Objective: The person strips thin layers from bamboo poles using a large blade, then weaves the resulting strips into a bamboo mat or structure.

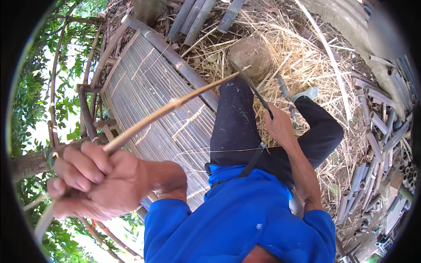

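My left hand (98,179), raised at the left, is closed round a long split bamboo strip (173,104). The strip slants up to the right and narrows to a thin tip above my bent knee. Low over the straw beside that leg, my right hand (279,125) is wrapped round the handle of a knife (256,93). Its dark, slender blade points up and to the left, and crosses the strip near the tip; whether the two touch I cannot tell. The strip's rear end passes behind my left hand toward the lower left.
A bamboo-slat bench (153,83) with a thick pole frame lies under and left of my leg. Loose straw and shavings (302,57) cover the ground around a rounded stone (251,55). Cut bamboo pieces (377,122) are heaped at the right; bamboo tubes (193,19) lie at the top.
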Motion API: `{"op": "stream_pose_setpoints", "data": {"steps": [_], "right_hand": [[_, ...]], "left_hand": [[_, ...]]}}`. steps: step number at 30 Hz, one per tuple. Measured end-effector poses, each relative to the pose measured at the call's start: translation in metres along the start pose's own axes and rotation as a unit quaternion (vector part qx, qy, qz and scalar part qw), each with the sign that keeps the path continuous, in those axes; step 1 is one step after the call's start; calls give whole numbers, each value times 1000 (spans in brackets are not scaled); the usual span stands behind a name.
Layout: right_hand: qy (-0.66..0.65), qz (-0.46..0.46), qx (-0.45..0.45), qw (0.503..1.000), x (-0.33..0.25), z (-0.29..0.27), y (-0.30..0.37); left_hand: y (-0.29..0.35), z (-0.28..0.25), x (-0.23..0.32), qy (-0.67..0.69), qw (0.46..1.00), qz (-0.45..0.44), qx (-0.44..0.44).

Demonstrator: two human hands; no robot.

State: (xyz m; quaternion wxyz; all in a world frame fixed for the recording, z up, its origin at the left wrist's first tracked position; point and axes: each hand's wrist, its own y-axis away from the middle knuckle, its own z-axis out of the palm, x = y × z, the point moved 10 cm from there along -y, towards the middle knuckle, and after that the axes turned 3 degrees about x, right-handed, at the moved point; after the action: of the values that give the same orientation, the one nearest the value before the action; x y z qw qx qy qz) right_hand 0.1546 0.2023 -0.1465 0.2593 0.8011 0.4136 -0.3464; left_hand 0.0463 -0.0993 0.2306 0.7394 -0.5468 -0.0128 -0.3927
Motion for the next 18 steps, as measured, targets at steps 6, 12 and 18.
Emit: {"op": "stream_pose_setpoints", "data": {"steps": [6, 12, 18], "right_hand": [[41, -179, 22, 983, -115, -10, 23], [-11, -356, 28, 934, -239, -54, 102], [0, -292, -18, 956, -219, -38, 73]], "left_hand": [[35, 16, 13, 1, 999, -5, -45], [41, 16, 20, -47, 998, 26, 35], [38, 28, 25, -101, 994, 38, 22]]}}
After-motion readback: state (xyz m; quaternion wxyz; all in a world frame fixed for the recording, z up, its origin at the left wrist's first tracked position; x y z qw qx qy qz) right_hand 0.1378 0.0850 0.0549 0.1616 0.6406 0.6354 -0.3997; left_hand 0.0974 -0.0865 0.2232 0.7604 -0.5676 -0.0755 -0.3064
